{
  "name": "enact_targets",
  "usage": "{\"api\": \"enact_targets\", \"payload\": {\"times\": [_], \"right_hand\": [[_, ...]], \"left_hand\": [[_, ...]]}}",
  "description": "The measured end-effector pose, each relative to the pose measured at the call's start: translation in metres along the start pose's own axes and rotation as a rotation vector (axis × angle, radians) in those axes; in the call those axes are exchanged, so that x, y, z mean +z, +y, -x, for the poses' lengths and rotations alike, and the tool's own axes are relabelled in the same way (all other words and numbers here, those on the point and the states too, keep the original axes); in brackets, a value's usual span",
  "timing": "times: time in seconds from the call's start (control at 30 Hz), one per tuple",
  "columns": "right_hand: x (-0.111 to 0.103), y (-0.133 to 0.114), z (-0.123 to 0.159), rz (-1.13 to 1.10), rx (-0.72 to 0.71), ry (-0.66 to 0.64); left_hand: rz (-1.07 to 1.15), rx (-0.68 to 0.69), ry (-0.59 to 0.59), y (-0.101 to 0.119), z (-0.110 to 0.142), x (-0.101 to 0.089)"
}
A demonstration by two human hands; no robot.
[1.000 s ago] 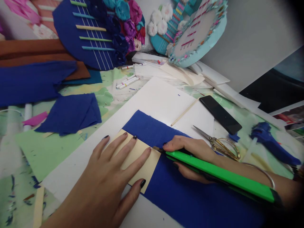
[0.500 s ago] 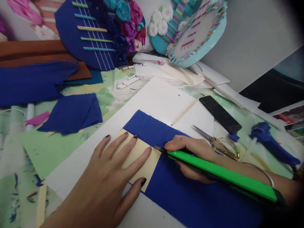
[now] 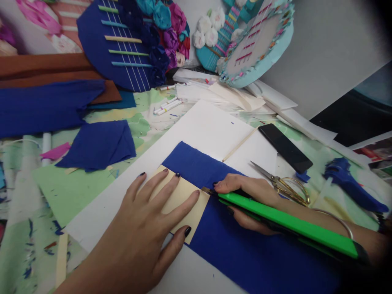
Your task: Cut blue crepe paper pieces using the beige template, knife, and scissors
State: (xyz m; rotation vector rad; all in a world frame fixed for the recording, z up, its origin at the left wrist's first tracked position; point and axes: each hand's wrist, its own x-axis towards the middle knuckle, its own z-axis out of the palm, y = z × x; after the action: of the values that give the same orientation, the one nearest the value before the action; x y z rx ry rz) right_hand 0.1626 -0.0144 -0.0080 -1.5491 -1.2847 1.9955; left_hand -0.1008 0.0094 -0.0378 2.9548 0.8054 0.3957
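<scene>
My left hand lies spread over a cream paper rectangle, pressing it onto a strip of dark blue crepe paper. In my right hand is a green utility knife, its handle running back along the forearm. The knife's blade tip touches the upper right edge of the cream rectangle, close to my left index fingertip. Beneath the blue strip is a large white sheet. My left hand hides part of the cream piece.
Gold-handled scissors, a black phone and a thin wooden stick lie beyond my right hand. A blue glue gun is at the right. Folded blue crepe paper lies left; decorated paper guitars stand behind.
The whole view has shifted slightly, so things appear a little further right. Both hands, the knife and the cream rectangle keep nearly the same places relative to each other.
</scene>
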Motion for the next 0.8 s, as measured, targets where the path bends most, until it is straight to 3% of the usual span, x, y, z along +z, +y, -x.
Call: {"api": "enact_targets", "payload": {"times": [0.2, 0.43, 0.6, 0.8], "right_hand": [[-0.001, -0.006, 0.004, -0.104, 0.130, -0.212], [0.001, -0.003, 0.006, -0.100, 0.114, -0.212], [0.008, 0.009, 0.009, -0.100, 0.016, -0.064], [0.001, -0.002, 0.007, -0.086, 0.077, -0.276]], "left_hand": [[-0.001, 0.005, 0.004, 0.000, 0.000, -0.001], [0.005, 0.004, -0.016, 0.001, -0.001, -0.002], [0.013, -0.001, -0.001, 0.001, -0.001, -0.002], [0.014, -0.004, -0.003, 0.001, -0.001, -0.002]]}}
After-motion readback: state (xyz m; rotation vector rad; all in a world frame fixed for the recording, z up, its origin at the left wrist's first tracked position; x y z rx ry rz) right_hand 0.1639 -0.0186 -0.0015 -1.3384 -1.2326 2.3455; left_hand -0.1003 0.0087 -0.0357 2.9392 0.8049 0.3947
